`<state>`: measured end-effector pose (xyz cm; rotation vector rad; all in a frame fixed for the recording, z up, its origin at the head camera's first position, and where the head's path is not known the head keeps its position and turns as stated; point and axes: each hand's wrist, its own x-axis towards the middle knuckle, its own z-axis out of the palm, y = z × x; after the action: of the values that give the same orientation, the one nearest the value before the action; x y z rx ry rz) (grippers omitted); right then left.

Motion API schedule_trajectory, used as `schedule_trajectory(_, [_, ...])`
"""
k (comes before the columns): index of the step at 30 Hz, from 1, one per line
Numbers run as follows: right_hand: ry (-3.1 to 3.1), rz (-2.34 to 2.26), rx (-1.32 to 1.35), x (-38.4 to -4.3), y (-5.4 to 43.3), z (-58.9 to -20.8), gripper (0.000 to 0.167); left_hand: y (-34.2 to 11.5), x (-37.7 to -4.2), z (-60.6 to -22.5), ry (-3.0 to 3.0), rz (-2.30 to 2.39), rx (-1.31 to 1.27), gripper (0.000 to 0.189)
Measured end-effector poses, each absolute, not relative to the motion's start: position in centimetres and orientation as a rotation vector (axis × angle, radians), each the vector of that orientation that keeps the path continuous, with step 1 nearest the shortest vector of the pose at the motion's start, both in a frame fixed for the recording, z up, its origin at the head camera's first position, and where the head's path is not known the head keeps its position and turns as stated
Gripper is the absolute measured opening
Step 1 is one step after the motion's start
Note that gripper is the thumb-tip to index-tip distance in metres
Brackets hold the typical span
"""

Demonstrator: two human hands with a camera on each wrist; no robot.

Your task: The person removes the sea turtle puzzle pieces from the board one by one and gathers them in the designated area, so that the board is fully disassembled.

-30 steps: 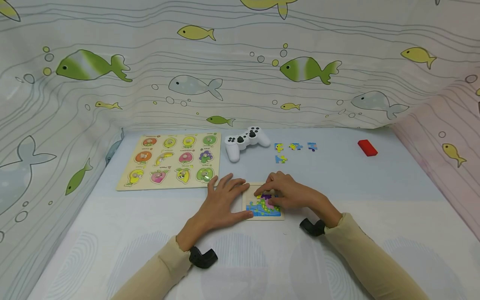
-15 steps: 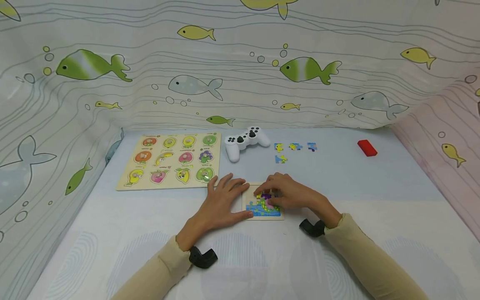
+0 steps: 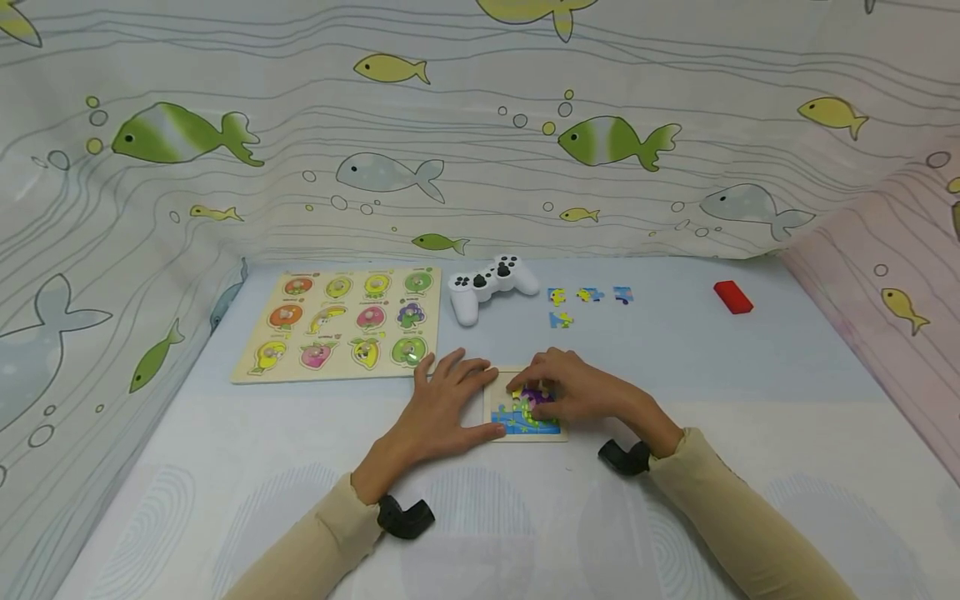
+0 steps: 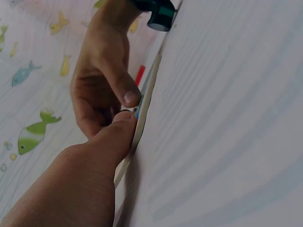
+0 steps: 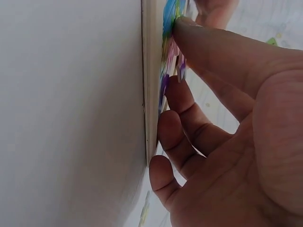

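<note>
Thumb now sitting nearer the front edge of the puzzle tray (image 3: 498, 397), the right hand (image 3: 576, 386) is apparently pinching a tilted purple piece (image 3: 537, 396) above its right half. The left hand (image 3: 450, 408) is lying spread, clutching nothing, along its left edge. If that hand is bracing too lightly, pushing could be skewing the tray or dislodging neighbouring pieces (image 3: 528, 427).

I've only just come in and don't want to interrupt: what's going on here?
A person is working on a small, partly filled jigsaw board. The left hand rests at its left edge, while the right hand pinches what looks like a purple piece over it. Four loose pieces lie farther back, right of a white game controller.
</note>
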<state>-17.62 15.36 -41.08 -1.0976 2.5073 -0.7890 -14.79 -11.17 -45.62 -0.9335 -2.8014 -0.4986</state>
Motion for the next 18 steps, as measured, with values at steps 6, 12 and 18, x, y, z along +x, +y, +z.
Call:
schedule_trajectory(6, [2.517, -0.77, -1.104, -17.67, 15.35, -41.28, 0.039, -11.13, -14.78, -45.66, -2.815, -0.499, -0.924, 0.078])
schedule_trajectory(12, [2.529, -0.78, -1.124, -17.76, 15.41, -41.42, 0.038, -11.09, -14.73, -45.56, -2.814, -0.514, -0.927, 0.078])
schedule_trajectory(18, [2.521, -0.826, -1.103, -17.72, 15.43, -41.26, 0.034, -11.09, -14.7, -45.5, -2.824, -0.513, -0.922, 0.078])
